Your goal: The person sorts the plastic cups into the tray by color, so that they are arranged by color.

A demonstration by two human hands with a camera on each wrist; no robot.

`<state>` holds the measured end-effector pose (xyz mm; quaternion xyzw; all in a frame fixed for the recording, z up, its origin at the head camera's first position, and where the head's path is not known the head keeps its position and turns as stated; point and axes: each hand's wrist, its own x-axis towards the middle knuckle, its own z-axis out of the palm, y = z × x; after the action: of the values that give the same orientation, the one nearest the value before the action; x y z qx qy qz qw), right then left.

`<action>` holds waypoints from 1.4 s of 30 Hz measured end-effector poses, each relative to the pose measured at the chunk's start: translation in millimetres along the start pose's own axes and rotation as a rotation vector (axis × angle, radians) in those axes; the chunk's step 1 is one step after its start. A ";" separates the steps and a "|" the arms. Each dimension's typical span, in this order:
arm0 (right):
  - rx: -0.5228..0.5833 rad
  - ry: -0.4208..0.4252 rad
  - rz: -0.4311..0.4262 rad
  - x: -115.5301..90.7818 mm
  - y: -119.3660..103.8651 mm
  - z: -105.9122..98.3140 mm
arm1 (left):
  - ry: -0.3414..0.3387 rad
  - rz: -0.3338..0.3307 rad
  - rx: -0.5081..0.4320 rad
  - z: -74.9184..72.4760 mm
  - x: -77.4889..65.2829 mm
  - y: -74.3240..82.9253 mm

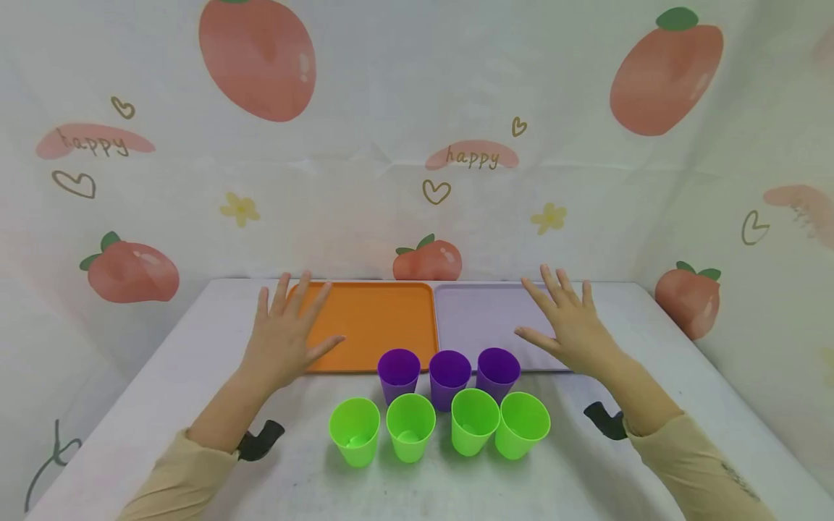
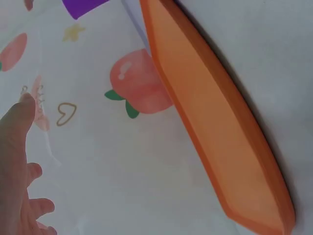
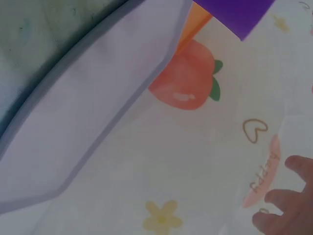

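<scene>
My left hand is raised with its fingers spread, over the left end of an orange tray. On the other side my right hand hovers with spread fingers at the right part of a pale lilac tray. Neither hand holds anything. Between them stand three purple cups, left, middle and right, close to the trays' front edges. Nearer to me is a row of several lime green cups, upright with mouths up; the two rightmost, one beside the other, overlap in the head view.
The white table ends at a cloth backdrop printed with peaches, hearts and flowers. Both trays lie side by side along the table's back edge. A black wrist mount sticks out under each forearm, left and right.
</scene>
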<state>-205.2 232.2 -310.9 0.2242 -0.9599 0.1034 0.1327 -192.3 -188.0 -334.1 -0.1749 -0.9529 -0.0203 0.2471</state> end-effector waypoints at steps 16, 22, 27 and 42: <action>0.450 -0.104 -0.078 -35.7 24.8 -1.9 | -0.164 -0.199 -0.468 5.6 -24.6 -52.2; 0.613 -0.203 -0.175 -42.2 26.8 7.2 | -0.253 -0.307 -0.568 13.8 -34.2 -70.9; 0.765 -0.249 -0.319 -44.2 28.1 14.6 | -0.290 -0.360 -0.605 19.0 -38.3 -77.1; 0.865 -0.405 -0.442 -47.5 22.8 23.5 | -0.396 -0.402 -0.649 39.8 -47.4 -86.9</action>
<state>-179.5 265.3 -350.6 0.4711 -0.7656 0.4145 -0.1418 -201.9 -279.9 -387.5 -0.0550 -0.9413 -0.3326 -0.0173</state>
